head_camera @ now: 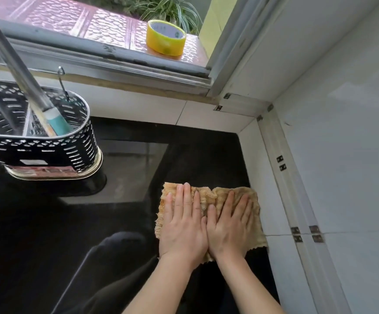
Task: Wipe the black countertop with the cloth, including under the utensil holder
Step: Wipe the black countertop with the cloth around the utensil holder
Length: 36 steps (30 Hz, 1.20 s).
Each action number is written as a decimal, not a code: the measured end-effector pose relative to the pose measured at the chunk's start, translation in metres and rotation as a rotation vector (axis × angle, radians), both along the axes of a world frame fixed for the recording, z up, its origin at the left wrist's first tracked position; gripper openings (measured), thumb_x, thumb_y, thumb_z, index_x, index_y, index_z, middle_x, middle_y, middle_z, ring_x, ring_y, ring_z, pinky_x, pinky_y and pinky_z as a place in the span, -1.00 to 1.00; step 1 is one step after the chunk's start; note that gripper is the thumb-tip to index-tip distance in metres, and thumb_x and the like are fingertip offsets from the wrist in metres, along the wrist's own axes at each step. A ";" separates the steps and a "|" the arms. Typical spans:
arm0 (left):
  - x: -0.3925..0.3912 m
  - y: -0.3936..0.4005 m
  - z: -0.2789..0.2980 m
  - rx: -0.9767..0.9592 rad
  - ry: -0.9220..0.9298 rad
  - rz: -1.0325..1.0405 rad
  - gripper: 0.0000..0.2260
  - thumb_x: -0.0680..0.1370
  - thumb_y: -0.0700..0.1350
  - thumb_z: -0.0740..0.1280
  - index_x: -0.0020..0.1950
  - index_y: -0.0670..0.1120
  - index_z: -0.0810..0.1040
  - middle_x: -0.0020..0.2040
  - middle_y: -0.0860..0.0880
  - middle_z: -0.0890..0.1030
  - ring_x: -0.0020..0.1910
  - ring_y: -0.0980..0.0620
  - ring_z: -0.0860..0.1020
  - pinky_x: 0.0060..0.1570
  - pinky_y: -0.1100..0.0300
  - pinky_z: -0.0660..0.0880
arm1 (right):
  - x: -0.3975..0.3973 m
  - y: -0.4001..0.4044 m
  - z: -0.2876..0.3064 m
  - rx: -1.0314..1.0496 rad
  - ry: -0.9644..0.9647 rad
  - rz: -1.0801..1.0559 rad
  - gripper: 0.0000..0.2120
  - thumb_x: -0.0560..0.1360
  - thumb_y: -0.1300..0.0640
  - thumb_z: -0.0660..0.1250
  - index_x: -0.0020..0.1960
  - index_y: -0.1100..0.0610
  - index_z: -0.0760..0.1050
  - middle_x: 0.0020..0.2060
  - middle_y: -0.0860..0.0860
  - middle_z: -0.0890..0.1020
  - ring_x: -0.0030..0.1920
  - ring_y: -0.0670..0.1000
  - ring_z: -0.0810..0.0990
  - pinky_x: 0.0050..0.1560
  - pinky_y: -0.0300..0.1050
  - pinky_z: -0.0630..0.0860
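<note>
The cloth (215,200), a tan, frayed rag, lies flat on the black counter (48,223) near its far right corner, its right edge touching the white tiled wall (342,155) that runs along the counter's right side. Both hands press down on it side by side, thumbs touching. The left hand (181,225) covers the cloth's left half, palm down with fingers straight and together, pointing toward the far edge of the counter. The right hand (229,225) covers the right half, palm down with fingers slightly spread. Neither grip is clenched around anything: both are released and flat, pinning the cloth to the counter by pressure from above. The bare forearms come in from the near edge.

The utensil holder (39,137), a black perforated oval bin with a shiny metal rim and base, stands toward the far left of the counter, well apart from the cloth. Metal handles (14,57) lean out of it toward the upper left, and a teal-handled tool (58,121) sits inside. A small metal hook (62,83) rises from its far rim.

Beyond the far edge of the counter runs a window frame (116,57). On the sill outside stands a roll of yellow tape (164,39), with a green plant (166,7) behind it.
</note>
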<state>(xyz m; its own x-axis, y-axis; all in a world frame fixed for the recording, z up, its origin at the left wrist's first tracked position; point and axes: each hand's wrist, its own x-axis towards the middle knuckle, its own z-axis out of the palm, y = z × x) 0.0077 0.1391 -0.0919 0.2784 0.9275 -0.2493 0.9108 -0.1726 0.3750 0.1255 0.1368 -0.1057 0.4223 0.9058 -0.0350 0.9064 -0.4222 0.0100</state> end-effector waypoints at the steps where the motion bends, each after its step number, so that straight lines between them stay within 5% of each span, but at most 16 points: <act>1: 0.001 0.012 0.002 0.016 0.015 0.005 -0.44 0.69 0.11 -0.31 0.58 -0.16 -0.41 0.58 -0.19 -0.47 0.54 -0.17 -0.50 0.56 -0.18 -0.36 | 0.000 0.013 0.001 0.003 0.002 0.007 -0.24 0.59 -0.28 -0.23 0.61 0.20 0.01 0.57 0.31 0.09 0.58 0.27 0.07 0.57 0.21 0.01; 11: 0.008 0.129 -0.006 0.107 0.068 0.025 -0.39 0.70 0.10 -0.15 0.63 -0.20 -0.25 0.65 -0.23 -0.28 0.62 -0.21 -0.33 0.57 -0.18 -0.32 | 0.006 0.138 0.008 -0.073 0.074 -0.006 -0.25 0.59 -0.30 -0.22 0.61 0.13 -0.24 0.61 0.22 -0.12 0.60 0.19 -0.12 0.58 0.10 -0.20; 18: -0.010 0.168 -0.010 0.143 0.026 0.069 -0.46 0.71 0.06 -0.17 0.66 -0.13 -0.14 0.69 -0.15 -0.13 0.66 -0.13 -0.18 0.60 -0.06 -0.28 | -0.011 0.187 -0.004 -0.051 0.065 -0.039 -0.20 0.56 -0.33 -0.11 0.62 0.15 -0.11 0.59 0.29 -0.08 0.59 0.25 -0.13 0.57 0.17 -0.21; 29: -0.058 0.149 -0.012 0.150 0.081 0.175 -0.45 0.70 0.09 -0.20 0.66 -0.11 -0.11 0.69 -0.12 -0.11 0.66 -0.07 -0.17 0.60 -0.02 -0.25 | -0.066 0.171 -0.003 -0.057 0.032 0.080 -0.20 0.55 -0.33 -0.19 0.62 0.15 -0.16 0.59 0.28 -0.12 0.59 0.26 -0.17 0.56 0.19 -0.21; 36: -0.081 0.094 -0.014 0.157 0.121 0.187 -0.32 0.58 0.13 -0.39 0.66 -0.13 -0.11 0.69 -0.15 -0.09 0.66 -0.10 -0.17 0.60 -0.04 -0.29 | -0.086 0.116 -0.001 -0.043 0.046 0.204 -0.26 0.59 -0.29 -0.22 0.62 0.12 -0.14 0.60 0.27 -0.09 0.60 0.24 -0.15 0.57 0.18 -0.23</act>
